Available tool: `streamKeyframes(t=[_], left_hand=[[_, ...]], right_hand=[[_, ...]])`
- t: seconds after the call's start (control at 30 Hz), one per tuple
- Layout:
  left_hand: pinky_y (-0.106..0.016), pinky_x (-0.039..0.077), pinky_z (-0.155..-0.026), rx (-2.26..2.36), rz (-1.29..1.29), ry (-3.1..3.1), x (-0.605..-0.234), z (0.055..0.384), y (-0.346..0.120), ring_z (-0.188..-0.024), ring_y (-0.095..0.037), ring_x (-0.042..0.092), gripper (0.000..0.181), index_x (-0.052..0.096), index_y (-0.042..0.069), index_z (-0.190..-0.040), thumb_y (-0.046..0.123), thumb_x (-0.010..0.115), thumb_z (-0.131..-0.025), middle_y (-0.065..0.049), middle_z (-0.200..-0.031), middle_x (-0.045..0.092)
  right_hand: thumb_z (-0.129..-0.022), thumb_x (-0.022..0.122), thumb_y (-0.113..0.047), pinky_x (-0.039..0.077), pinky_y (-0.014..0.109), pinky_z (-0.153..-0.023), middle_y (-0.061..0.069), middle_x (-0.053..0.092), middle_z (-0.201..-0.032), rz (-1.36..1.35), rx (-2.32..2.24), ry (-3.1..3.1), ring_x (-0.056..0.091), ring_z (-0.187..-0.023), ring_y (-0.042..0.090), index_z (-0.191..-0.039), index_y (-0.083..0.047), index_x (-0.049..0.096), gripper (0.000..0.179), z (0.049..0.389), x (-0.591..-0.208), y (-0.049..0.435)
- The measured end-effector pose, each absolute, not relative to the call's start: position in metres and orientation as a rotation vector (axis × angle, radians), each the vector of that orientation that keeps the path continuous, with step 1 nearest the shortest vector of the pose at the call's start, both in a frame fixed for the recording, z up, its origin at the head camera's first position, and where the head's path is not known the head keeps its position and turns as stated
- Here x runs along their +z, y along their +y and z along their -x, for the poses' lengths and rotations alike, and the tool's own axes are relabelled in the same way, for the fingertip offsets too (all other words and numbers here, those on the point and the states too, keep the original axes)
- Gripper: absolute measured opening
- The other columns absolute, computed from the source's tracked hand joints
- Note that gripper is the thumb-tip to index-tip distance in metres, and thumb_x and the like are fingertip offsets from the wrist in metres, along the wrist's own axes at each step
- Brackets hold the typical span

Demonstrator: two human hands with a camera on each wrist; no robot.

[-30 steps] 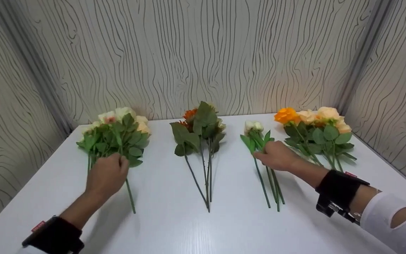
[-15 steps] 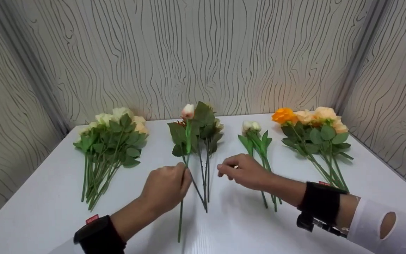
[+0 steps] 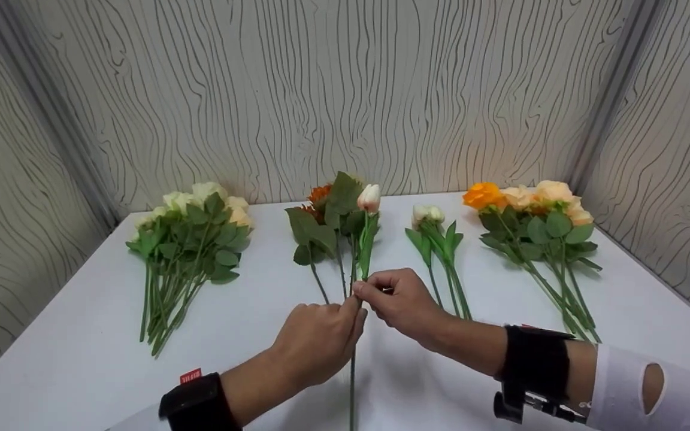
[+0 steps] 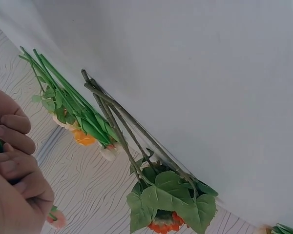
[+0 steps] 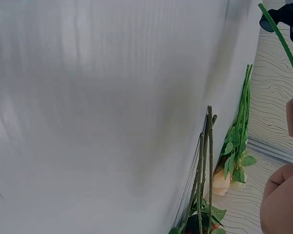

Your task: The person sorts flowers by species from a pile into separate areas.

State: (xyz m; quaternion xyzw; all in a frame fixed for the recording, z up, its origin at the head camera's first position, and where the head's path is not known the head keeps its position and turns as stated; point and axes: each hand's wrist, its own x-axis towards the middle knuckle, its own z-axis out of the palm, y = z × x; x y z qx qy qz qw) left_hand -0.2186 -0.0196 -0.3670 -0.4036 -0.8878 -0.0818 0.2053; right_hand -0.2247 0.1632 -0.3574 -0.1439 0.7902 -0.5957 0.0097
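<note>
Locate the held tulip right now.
In the head view, the tulip is just right of centre, gripped by the left hand beside the right hand and overlapping the middle flower bunch.

You have here rather dim light, with soft shadows and pale streaks of glare on the white table (image 5: 88, 58).

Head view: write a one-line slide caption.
Left hand and right hand hold one pale tulip, with four flower bunches lying on the white table.
</note>
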Motion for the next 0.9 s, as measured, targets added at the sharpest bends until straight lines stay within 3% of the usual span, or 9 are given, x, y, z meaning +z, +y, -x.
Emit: streamKeyframes(t=[0.1,0.23,0.57,0.7,0.9], left_hand=[[-0.022,0.029,-0.042,-0.275,1.141,-2.565,-0.366,0.219,-0.023,-0.045,-0.008,0.037,0.034,0.062,0.009,-0.101,0.032,0.038,-0.108,0.007,-0.053,0.043],[-0.023,0.028,-0.043,-0.308,1.102,-2.592,-0.367,0.224,-0.031,-0.046,-0.008,0.037,0.035,0.057,0.013,-0.088,0.034,0.037,-0.108,0.008,-0.053,0.04],[-0.024,0.023,-0.042,-0.25,0.813,-2.505,-0.373,0.267,-0.095,-0.044,-0.01,0.027,0.037,0.043,0.013,-0.07,0.026,0.05,-0.104,0.006,-0.051,0.028],[-0.029,0.031,-0.041,-0.268,0.606,-2.669,-0.369,0.294,-0.14,-0.044,-0.016,0.037,0.041,0.049,0.01,-0.07,0.029,0.044,-0.106,-0.001,-0.052,0.039],[-0.042,0.044,-0.049,-0.238,0.262,-3.022,-0.367,0.327,-0.214,-0.053,-0.024,0.053,0.047,0.057,0.006,-0.068,0.032,0.041,-0.104,-0.012,-0.063,0.056]], right_hand=[[-0.098,0.064,-0.023,0.039,0.023,-0.052,0.0,0.051,-0.063,0.445,-1.826,2.54,0.044,-0.057,0.012,-0.089,-0.001,0.074,0.025,0.226,-0.357,0.165],[-0.098,0.063,-0.025,0.04,0.024,-0.053,0.001,0.054,-0.065,0.425,-1.791,2.604,0.046,-0.06,0.014,-0.091,-0.002,0.074,0.026,0.23,-0.356,0.17],[-0.099,0.062,-0.023,0.044,0.029,-0.065,0.004,0.071,-0.086,0.223,-1.577,2.864,0.051,-0.073,0.019,-0.084,-0.007,0.072,0.025,0.257,-0.358,0.202],[-0.099,0.061,-0.027,0.042,0.028,-0.063,0.004,0.069,-0.083,0.09,-1.382,2.99,0.049,-0.073,0.018,-0.085,-0.008,0.073,0.027,0.275,-0.355,0.227],[-0.1,0.059,-0.026,0.04,0.026,-0.055,0.001,0.052,-0.068,-0.039,-1.172,3.056,0.047,-0.063,0.017,-0.084,-0.002,0.067,0.03,0.296,-0.357,0.264]])
